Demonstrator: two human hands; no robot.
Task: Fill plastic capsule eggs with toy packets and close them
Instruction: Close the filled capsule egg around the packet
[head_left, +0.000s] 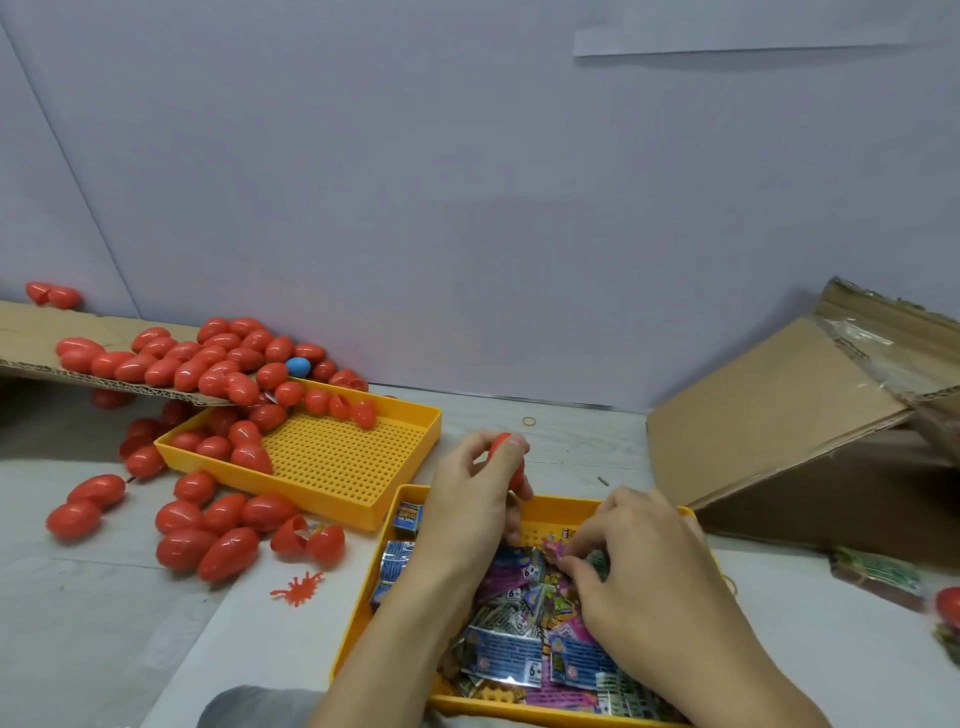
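Over near yellow tray (363, 613) of toy packets (509, 644) | left hand (467, 499) curled round red capsule egg (501, 447), lifted ready for filling | right hand (628, 561) pinching a packet (558, 552), apparently selecting | open egg (307, 540) and closed eggs (208, 540) on surface (104, 623) left, likely finished.

Head cam, fwd-down, close over table (571, 447)

glossy red plastic eggs (218, 519), matt yellow perforated plastic tray (337, 462), shiny foil packets (519, 634), rough corrugated cardboard (769, 410).
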